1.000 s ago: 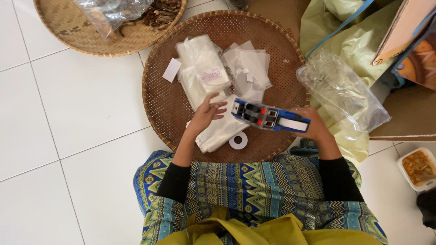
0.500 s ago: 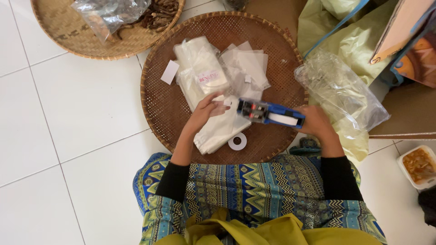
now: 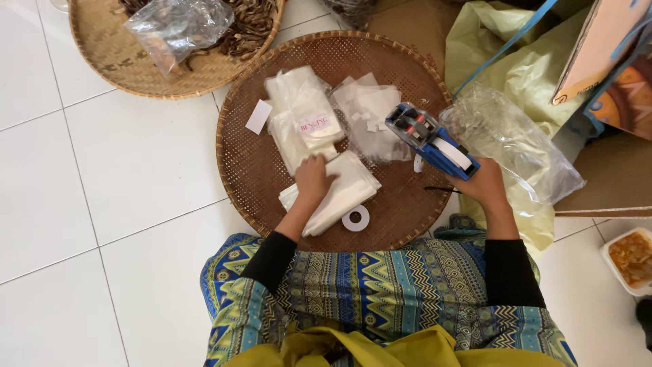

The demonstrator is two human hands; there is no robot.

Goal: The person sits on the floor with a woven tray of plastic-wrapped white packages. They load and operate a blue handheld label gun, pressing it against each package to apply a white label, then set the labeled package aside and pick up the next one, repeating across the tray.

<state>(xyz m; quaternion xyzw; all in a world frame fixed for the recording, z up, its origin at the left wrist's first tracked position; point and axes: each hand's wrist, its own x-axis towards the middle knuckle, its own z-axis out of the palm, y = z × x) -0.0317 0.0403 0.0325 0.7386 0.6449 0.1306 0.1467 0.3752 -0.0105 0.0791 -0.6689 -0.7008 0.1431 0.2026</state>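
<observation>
My left hand [image 3: 314, 180] rests palm down on a stack of small clear plastic bags [image 3: 343, 194] lying on a round brown woven tray [image 3: 251, 163]. My right hand [image 3: 483, 183] grips a blue label gun [image 3: 431, 141], lifted above the tray's right side and pointing up-left. A pile of labelled bags [image 3: 302, 115] and another pile of clear bags [image 3: 373, 119] lie farther back on the tray. A small white tape ring [image 3: 355, 218] sits near the tray's front edge.
A second woven tray [image 3: 109, 61] with dried brown pieces and a plastic bag stands at the back left. Crumpled clear plastic [image 3: 509, 143], a yellow-green bag [image 3: 502, 61] and cardboard [image 3: 604, 41] lie right. A white food container [image 3: 628, 258] sits on the tile floor.
My right hand has drawn the label gun away to the right, off the bag stack. My left hand has shifted onto the stack and stays pressing it.
</observation>
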